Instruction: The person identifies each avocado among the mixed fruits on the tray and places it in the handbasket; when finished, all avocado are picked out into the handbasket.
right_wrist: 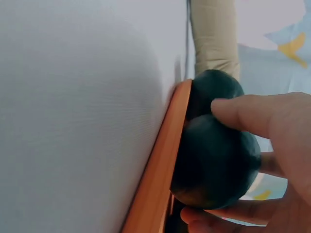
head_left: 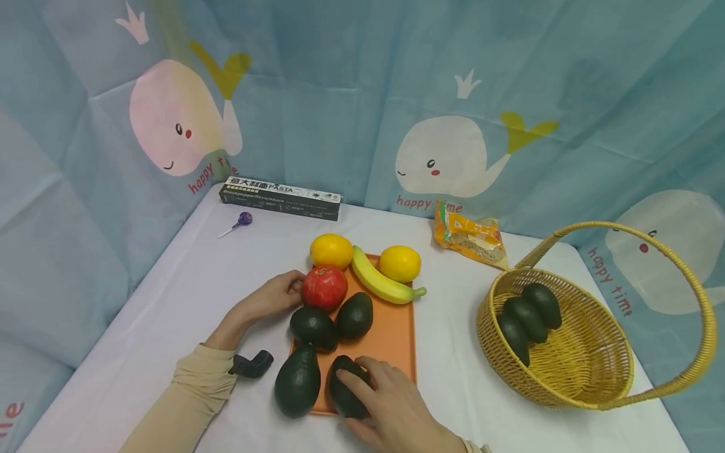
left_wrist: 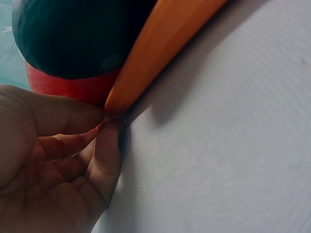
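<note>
My left hand [head_left: 274, 296] pinches the left edge of an orange tray [head_left: 393, 336] between thumb and fingers, beside a red pomegranate [head_left: 324, 288]. At the tray's near end, my right hand [head_left: 396, 402] grips a dark green avocado [right_wrist: 214, 160], thumb on one side and fingers on the other. Another avocado [head_left: 297, 380] lies to its left over the tray's corner. Two more avocados, one at the left edge [head_left: 313, 327] and one in the middle [head_left: 355, 316], sit in front of the pomegranate. A banana [head_left: 382, 280] lies at the far end between two yellow lemons [head_left: 331, 250].
To the right stands a yellow woven basket [head_left: 617, 346] with a tall handle and three avocados [head_left: 527, 318] inside. Behind are a pasta box [head_left: 280, 198], a lollipop [head_left: 245, 218] and an orange snack bag [head_left: 470, 236]. A printed curtain [head_left: 328, 138] surrounds the white table.
</note>
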Motion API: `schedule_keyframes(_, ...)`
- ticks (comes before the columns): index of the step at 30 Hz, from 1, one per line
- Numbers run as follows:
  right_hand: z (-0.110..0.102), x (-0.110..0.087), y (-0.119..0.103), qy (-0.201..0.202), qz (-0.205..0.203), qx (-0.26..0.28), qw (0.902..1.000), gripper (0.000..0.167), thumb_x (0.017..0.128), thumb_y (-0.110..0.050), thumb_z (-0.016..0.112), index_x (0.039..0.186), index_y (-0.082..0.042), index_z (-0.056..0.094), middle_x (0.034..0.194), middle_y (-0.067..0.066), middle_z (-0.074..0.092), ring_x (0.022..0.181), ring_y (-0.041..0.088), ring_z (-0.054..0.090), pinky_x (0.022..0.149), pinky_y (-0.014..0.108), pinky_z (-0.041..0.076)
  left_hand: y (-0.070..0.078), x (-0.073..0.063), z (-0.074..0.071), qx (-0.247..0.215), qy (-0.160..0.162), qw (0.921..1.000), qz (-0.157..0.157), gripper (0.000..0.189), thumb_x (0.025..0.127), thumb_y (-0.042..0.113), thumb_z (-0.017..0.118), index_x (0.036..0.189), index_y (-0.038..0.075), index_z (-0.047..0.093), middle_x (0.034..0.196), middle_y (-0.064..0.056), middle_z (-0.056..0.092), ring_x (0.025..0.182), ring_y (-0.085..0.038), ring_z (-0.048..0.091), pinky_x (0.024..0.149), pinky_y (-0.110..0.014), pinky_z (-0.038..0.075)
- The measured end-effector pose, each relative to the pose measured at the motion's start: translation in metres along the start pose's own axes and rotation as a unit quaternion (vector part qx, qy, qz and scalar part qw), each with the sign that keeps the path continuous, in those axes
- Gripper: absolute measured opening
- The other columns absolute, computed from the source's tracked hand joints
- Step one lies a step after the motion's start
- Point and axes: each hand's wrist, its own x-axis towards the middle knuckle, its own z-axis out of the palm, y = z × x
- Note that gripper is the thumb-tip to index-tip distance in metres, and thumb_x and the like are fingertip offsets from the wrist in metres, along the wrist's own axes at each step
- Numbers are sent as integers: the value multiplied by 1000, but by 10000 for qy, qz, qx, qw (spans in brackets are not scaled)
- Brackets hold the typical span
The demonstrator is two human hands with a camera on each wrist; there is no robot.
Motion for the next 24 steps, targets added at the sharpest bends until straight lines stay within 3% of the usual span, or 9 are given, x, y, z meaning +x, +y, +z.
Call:
schedule_keyframes(7, -11, -7, 5, -35, 707, 436, 9965, 63, 84, -48, 69, 142, -35, 44, 136, -3, 51, 114, 14, 56, 88, 39, 53, 1, 1, 1, 17, -46, 10000, 33, 38, 88, 7, 53, 123, -7, 53, 95, -14, 62, 85, -20, 54, 79, -31, 46)
schedule_keyframes(11, -27, -14, 20, 778, 913, 337, 9922, 67, 77, -41, 74, 139, -34, 48, 130, -5, 55, 107, 9, 58, 84, 35, 54, 2, 1, 0, 62, -4, 10000, 56, 37, 89, 7, 53, 123, -7, 54, 94, -13, 62, 85, -20, 54, 78, -30, 46)
schedule_keyframes(15, -48, -23, 41, 1693, 1113, 181, 9791, 69, 70, -29, 78, 134, -27, 55, 124, -4, 59, 102, 11, 61, 78, 35, 54, 2, 0, 0, 44, 3, 10000, 50, 37, 88, 7, 53, 122, -7, 54, 93, -12, 61, 84, -19, 54, 77, -29, 46)
schedule_keyframes(24, -98, -54, 100, 2223, 2616, 290, 9388, 64, 77, -13, 73, 138, -18, 54, 126, 14, 53, 102, 34, 59, 75, 54, 48, 1, 0, 0, 47, 17, 10000, 75, 36, 87, 5, 53, 121, -7, 54, 91, -11, 59, 84, -19, 52, 76, -30, 44)
